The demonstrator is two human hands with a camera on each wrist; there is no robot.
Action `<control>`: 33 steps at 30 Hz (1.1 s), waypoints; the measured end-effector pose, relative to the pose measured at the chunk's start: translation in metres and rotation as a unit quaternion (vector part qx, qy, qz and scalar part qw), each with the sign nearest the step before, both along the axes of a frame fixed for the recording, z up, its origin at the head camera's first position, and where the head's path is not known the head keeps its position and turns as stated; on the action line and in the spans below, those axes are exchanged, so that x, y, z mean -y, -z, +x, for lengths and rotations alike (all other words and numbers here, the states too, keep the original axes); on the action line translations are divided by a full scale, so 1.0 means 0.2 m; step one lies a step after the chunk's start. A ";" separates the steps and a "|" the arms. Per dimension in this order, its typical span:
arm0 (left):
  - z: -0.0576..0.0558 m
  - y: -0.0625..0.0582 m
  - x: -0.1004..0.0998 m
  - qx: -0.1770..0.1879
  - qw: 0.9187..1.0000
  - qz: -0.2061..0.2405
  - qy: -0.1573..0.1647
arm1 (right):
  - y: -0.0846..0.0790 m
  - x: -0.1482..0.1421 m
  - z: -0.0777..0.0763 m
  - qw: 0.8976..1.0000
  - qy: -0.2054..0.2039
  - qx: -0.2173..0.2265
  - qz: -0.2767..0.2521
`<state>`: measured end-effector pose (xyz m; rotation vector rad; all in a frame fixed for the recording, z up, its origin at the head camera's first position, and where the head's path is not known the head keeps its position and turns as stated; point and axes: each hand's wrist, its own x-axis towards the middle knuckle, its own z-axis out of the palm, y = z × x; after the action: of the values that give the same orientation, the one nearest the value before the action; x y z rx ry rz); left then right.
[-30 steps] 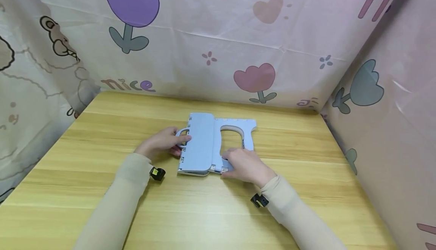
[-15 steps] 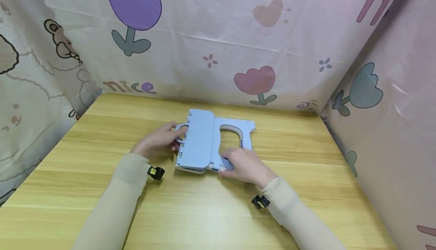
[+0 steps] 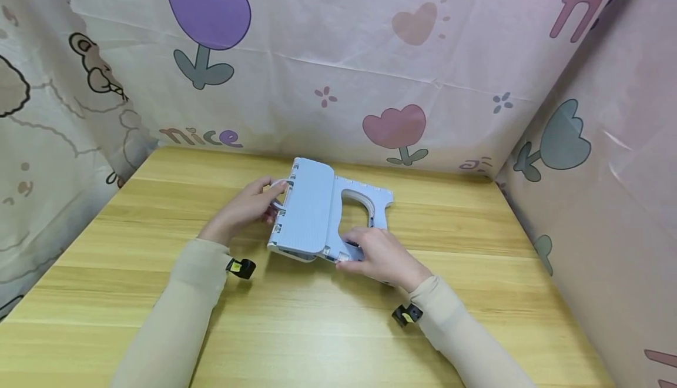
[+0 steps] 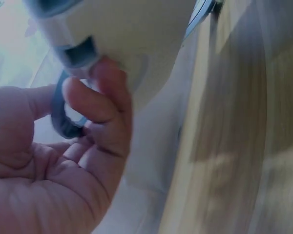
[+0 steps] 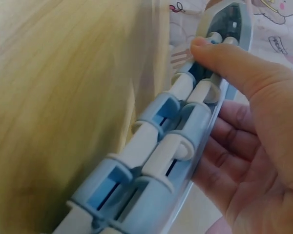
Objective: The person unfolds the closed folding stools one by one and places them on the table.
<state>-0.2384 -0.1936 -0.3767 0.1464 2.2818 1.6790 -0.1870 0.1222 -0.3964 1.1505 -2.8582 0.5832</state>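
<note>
A light blue folding stool [image 3: 309,208] lies folded nearly flat in the head view, its panel side raised off the table at the left. My left hand [image 3: 244,207] grips the small loop handle [image 4: 60,109] on the stool's left edge, the fingers curled through and under it in the left wrist view. On the other side, my right hand [image 3: 382,257] holds the near corner of the leg frame [image 3: 365,191], which has a large arched opening. The right wrist view shows the thumb over a row of blue and white hinge knuckles [image 5: 158,144], with the fingers behind.
The wood-grain table [image 3: 317,329] stretches around the stool on every side. A printed cloth [image 3: 296,53] with tulips and hearts hangs along the back and both sides. Small black cameras [image 3: 241,268] sit at both wrists.
The left hand has moved up and away, lifting the stool's left side, so the stool now tilts and turns slightly. The right hand keeps its hold and has shifted little.
</note>
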 end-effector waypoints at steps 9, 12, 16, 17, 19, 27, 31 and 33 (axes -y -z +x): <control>0.02 -0.05 -0.06 -0.011 0.998 0.036 -0.048 | 0.01 -0.04 0.01 0.998 0.002 0.001 -0.056; 0.03 -0.04 -0.09 0.002 0.998 0.047 -0.051 | 0.01 -0.05 0.01 0.998 0.001 -0.003 -0.063; 0.04 -0.05 -0.11 0.011 0.997 0.058 -0.049 | 0.01 -0.06 0.01 0.997 0.003 0.000 -0.079; 0.04 -0.06 -0.11 0.009 0.997 0.061 -0.048 | 0.01 -0.06 0.01 0.996 0.004 0.004 -0.084; 0.05 -0.07 -0.12 0.001 0.997 0.063 -0.050 | 0.01 -0.06 0.01 0.995 0.008 0.016 -0.098; 0.09 -0.15 -0.15 -0.045 0.994 0.082 -0.052 | 0.01 -0.05 0.01 0.987 0.026 0.053 -0.148; 0.11 -0.18 -0.16 -0.071 0.992 0.089 -0.049 | 0.01 -0.04 0.01 0.982 0.030 0.065 -0.175; 0.12 -0.19 -0.17 -0.081 0.992 0.089 -0.045 | 0.01 -0.03 0.00 0.979 0.032 0.075 -0.189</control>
<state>-0.2147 -0.1603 -0.3388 0.2291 2.2794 1.9841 -0.1862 0.1290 -0.3991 0.9837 -2.7122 1.1926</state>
